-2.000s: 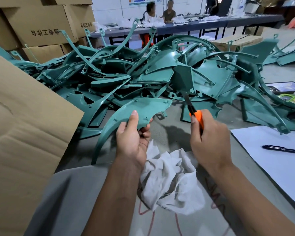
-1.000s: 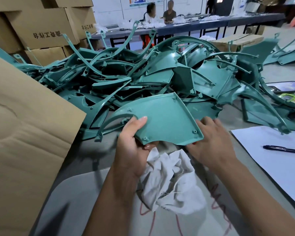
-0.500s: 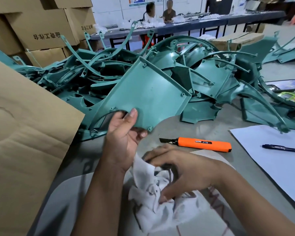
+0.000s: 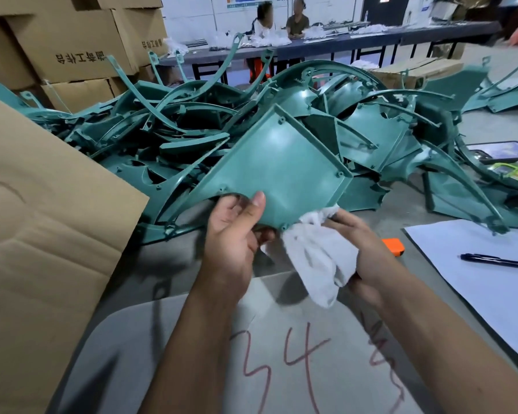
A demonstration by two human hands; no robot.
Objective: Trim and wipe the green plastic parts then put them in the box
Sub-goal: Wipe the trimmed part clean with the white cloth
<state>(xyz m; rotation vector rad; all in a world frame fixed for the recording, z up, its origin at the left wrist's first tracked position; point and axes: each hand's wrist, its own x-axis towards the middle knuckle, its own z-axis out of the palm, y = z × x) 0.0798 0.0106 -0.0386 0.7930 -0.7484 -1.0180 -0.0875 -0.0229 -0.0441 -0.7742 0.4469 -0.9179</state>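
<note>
At frame centre the left hand (image 4: 234, 231) grips a green plastic part (image 4: 281, 177) by its lower edge, tilted up before the pile of green parts (image 4: 168, 138). The right hand (image 4: 359, 246) clutches a white cloth (image 4: 320, 258) touching that edge. A cardboard box (image 4: 42, 234) flap fills the left; its inside is hidden.

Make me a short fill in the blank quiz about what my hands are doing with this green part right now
1. The left hand holds the green part by its ____ edge.
2. The right hand grips a white ____.
3. The pen lies on a sheet of ____.

Missing words: bottom; cloth; paper
</note>
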